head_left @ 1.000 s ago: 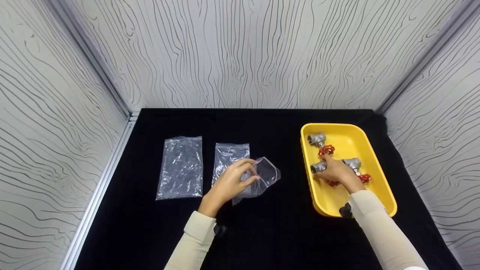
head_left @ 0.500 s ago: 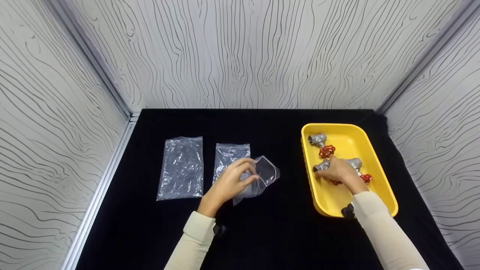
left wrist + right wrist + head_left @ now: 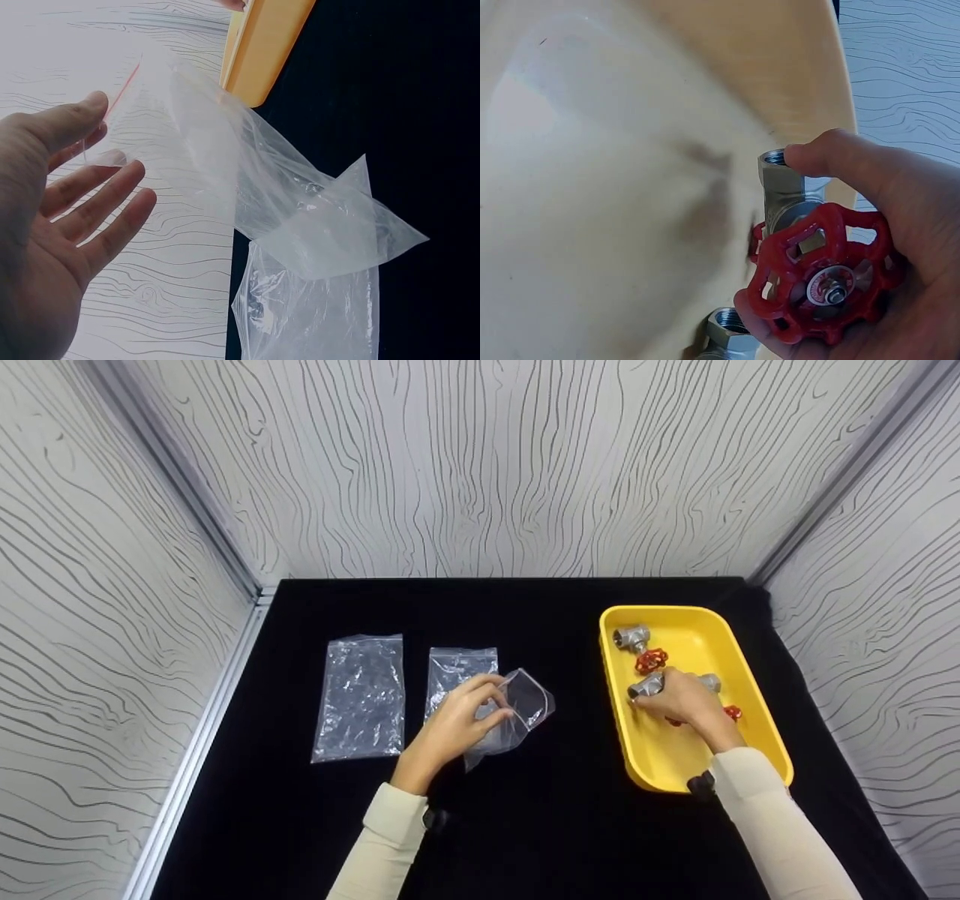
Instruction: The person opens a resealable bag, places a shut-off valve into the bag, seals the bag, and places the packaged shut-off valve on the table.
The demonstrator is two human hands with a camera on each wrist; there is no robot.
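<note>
My left hand pinches the rim of a clear zip bag between thumb and index finger; the bag's mouth gapes toward the right. In the left wrist view, the other fingers of that hand are spread apart from the bag. Inside the yellow tray, my right hand grips a metal gate valve. The right wrist view shows its threaded end under my thumb and its red handwheel against my palm. Whether this valve touches the tray floor cannot be told.
A second valve with a red handwheel lies at the back left of the yellow tray. Another valve is partly hidden behind my right hand. Two flat clear bags, one at far left and one nearer, lie on black cloth.
My right hand has closed around the valve and shifted it slightly right and back, tilting it. The left hand and its bag have barely moved.
</note>
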